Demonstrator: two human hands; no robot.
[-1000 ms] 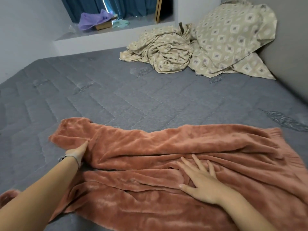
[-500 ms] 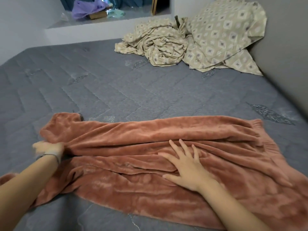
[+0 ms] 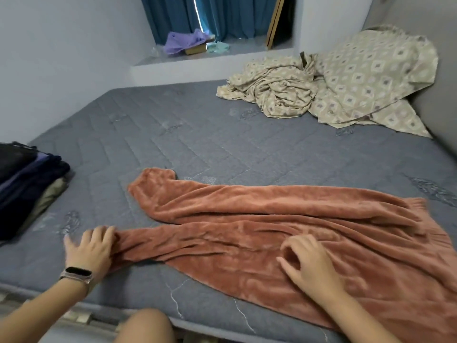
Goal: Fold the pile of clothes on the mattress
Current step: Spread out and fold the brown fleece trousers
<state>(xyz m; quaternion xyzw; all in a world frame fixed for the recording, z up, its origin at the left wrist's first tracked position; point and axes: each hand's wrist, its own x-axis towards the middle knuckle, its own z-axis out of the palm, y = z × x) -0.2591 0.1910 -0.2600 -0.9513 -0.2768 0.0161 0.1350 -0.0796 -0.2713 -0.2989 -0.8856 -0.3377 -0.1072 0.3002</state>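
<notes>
Rust-coloured fleece trousers (image 3: 284, 219) lie spread across the grey quilted mattress (image 3: 197, 134), waistband to the right and both legs pointing left. The far leg ends at a cuff (image 3: 153, 177). My left hand (image 3: 90, 246), with a watch on the wrist, rests on the cuff end of the near leg with its fingers spread. My right hand (image 3: 309, 263) lies on the fabric near the seat of the trousers, fingers loosely curled, with no fold plainly held.
A stack of folded dark clothes (image 3: 27, 184) sits at the mattress's left edge. Crumpled beige patterned bedding (image 3: 321, 90) fills the far right corner by the wall. A window ledge (image 3: 197, 58) holds a purple cloth. My knee (image 3: 146, 325) is at the mattress's near edge.
My left hand left the far leg and moved down to the near leg's cuff, which now lies stretched out leftward. My right hand's flat fingers have curled. The view pulled back.
</notes>
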